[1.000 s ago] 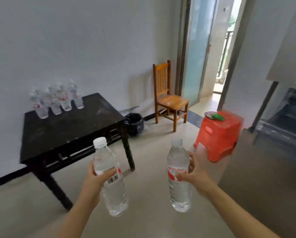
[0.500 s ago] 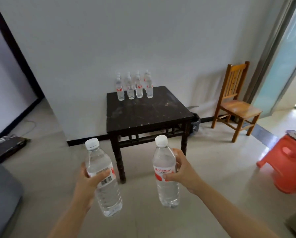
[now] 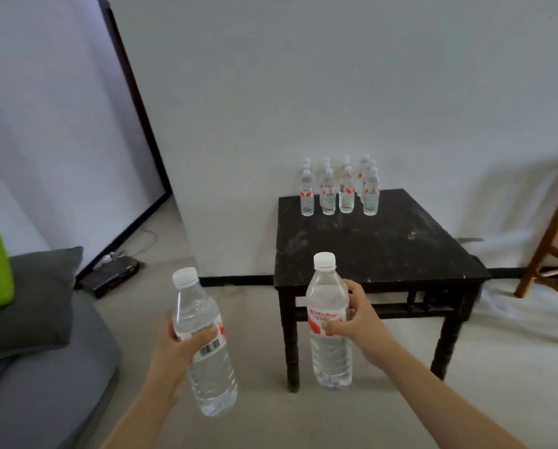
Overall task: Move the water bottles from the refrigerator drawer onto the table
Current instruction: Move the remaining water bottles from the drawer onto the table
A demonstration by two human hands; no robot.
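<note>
At lower centre, the left hand is gripping the tilted bottle, the right hand the upright bottle, fingers curling round both, short of the surface; best setting them upright before the standing row.

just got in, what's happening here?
A person faces the black table, a water bottle in each hand: left hand grips the left bottle at its label, right hand the right bottle. Neither is on the table yet. A cluster of bottles already stands at its far edge.
</note>
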